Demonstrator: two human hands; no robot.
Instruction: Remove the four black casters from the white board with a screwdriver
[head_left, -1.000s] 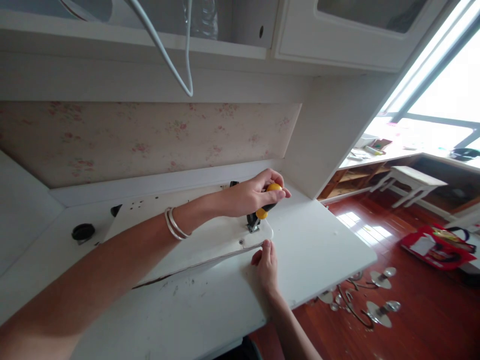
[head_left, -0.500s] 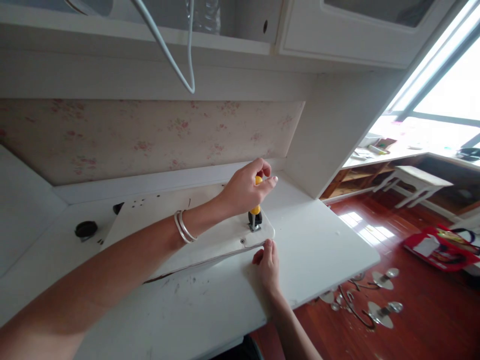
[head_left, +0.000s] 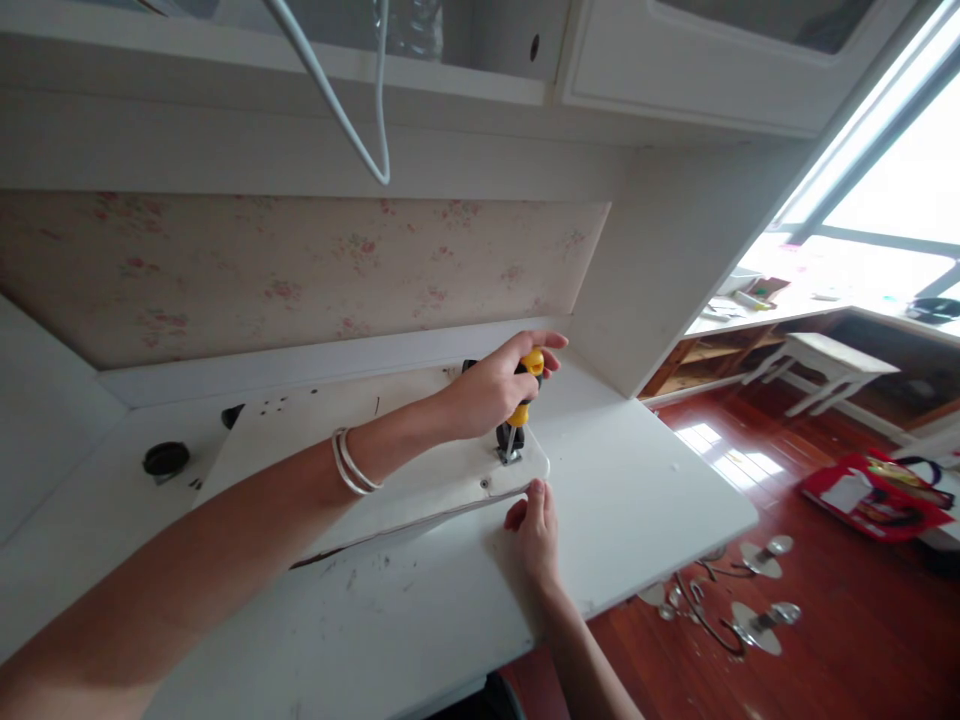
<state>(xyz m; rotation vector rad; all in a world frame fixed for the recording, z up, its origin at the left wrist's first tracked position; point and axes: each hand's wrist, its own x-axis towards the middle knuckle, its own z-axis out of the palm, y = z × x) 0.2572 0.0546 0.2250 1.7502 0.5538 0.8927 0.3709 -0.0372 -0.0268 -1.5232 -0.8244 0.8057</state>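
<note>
A screwdriver (head_left: 532,364) with a yellow and black handle stands nearly upright, slightly tilted. My left hand (head_left: 487,390), with two silver bangles at the wrist, is around its handle, some fingers stretched out past it. The shaft meets the metal plate of a small black caster (head_left: 506,437); the exact tip is too small to make out. This caster sits near the right corner of a white board (head_left: 420,470) lying on the white desktop. My right hand (head_left: 536,525) is closed at the board's front right corner, thumb on the edge, other fingers partly hidden.
More black casters, one of them round (head_left: 166,459), show at the board's left end. A white cable (head_left: 337,120) hangs from the shelf above. On the red floor at right lie a chandelier (head_left: 757,628) and a red bag (head_left: 874,495); a white stool (head_left: 840,360) stands behind.
My left hand has shifted on the screwdriver, its fingers now reaching further right and the handle leaning more to the right. My right hand stays at the board's corner.
</note>
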